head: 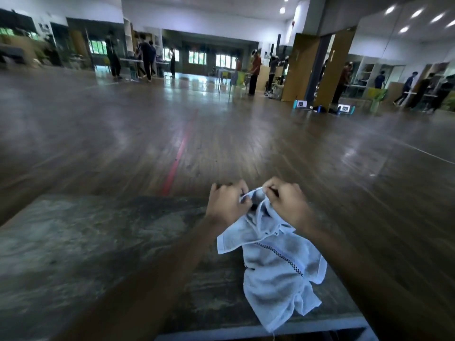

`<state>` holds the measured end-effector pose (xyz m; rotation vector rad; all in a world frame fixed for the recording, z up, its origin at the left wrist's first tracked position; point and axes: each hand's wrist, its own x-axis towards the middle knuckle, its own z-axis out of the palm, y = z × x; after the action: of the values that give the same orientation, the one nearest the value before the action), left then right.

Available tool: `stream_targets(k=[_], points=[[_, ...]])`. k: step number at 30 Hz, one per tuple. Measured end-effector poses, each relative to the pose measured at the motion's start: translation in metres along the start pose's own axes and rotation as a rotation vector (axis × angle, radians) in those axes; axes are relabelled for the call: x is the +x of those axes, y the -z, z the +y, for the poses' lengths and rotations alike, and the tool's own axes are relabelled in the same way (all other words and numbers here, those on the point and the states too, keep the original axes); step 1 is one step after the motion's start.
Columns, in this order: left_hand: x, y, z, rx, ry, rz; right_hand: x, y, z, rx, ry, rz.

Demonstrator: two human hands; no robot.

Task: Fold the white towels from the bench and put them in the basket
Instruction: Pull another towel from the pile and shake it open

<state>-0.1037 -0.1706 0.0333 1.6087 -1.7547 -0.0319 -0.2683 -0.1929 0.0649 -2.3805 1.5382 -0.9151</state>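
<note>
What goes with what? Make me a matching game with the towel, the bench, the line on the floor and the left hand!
Things:
1. towel
2. bench
3. floor line
4. left hand

Clues:
a. red
b. pinches the towel's top edge
c. grey and worn, under the towel
d. white and crumpled

Pairs: 1-d, 2-c, 3-a, 4-b.

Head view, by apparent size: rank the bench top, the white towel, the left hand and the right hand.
1. bench top, largest by far.
2. white towel.
3. left hand and right hand: they look about alike, so I do not rank one over the other.
</note>
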Motion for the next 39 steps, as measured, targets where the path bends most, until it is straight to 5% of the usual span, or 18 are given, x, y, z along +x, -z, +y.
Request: stream_targets(k=[11,17,25,39], points=[[0.019,0.206,0.044,0.073,-0.079,0.054,0.003,0.155,-0.140,0.040,0.237,0.059],[0.002,0.268,0.061,-0.396,-0.120,0.146,-0.011,0.202,-0.172,0.212,0.231,0.012],[-0.007,0.290,0.092,-0.534,-0.174,0.065,-0.032,0.183,-0.192,0.401,0.205,-0.202],[-0.022,0.258,0.087,-0.506,-0.171,-0.125,-0.035,0.171,-0.195,0.485,0.276,-0.063]])
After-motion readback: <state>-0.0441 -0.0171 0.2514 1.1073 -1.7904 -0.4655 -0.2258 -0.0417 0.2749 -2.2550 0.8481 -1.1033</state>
